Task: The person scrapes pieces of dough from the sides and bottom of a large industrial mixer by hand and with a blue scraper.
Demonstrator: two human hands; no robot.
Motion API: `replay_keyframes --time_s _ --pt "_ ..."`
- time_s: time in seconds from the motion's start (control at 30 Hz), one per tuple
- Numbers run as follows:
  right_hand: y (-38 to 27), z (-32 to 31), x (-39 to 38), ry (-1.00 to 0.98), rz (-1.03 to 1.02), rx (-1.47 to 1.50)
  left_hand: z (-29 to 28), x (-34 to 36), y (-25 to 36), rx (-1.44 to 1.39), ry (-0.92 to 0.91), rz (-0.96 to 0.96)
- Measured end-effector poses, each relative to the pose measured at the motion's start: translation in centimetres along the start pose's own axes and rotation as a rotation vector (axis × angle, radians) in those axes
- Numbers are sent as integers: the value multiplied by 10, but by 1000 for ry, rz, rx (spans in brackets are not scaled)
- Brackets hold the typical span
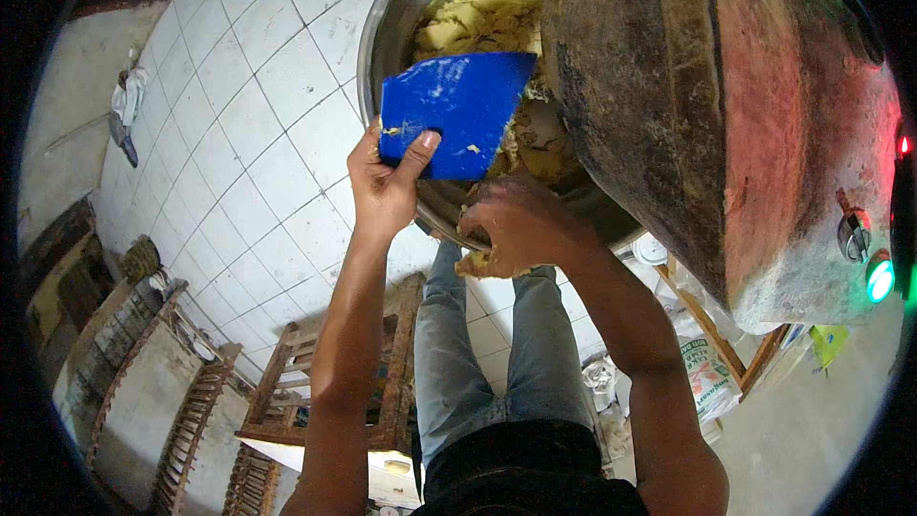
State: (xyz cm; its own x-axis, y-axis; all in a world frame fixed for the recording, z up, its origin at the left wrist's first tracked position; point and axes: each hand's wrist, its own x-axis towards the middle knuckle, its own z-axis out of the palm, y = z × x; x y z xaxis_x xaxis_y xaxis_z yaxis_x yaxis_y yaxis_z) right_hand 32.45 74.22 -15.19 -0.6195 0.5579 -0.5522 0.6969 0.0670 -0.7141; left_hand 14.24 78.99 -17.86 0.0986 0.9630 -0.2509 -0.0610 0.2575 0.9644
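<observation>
My left hand grips a blue plastic dough scraper by its lower left corner, thumb on top. Yellow smears stick to the blade, which is held over a large metal mixing bowl. Inside the bowl lies crumbly yellow dough, heaped at the far side and thinner on the bottom. At the near rim, my right hand has its fingers curled round some yellow-brown dough. More dough clings to those fingers, and part of the grip is hidden.
A big worn mixer housing overhangs the bowl's right side, with a dark knob and a lit green button. White tiles cover the floor. A wooden crate stands at lower left; a printed sack lies at right.
</observation>
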Motion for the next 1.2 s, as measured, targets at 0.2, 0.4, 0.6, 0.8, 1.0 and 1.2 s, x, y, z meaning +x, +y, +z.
replay_keyframes --time_s 0.2,0.4,0.6,0.8,1.0,1.2 --pt "-29 -3 -12 192 -363 -59 -11 6 -13 349 -51 113" --pt "8 23 -10 33 48 -129 -19 -10 -2 90 97 38" --pt "14 14 7 131 -176 -214 -40 -18 -1 37 -25 1" --pt "11 18 10 153 -156 -160 -28 -17 4 91 -45 -9" --pt "1 12 12 109 -256 -167 -26 -12 5 97 -38 -2" --pt "-5 2 18 28 -143 -109 -32 -11 5 110 -90 43"
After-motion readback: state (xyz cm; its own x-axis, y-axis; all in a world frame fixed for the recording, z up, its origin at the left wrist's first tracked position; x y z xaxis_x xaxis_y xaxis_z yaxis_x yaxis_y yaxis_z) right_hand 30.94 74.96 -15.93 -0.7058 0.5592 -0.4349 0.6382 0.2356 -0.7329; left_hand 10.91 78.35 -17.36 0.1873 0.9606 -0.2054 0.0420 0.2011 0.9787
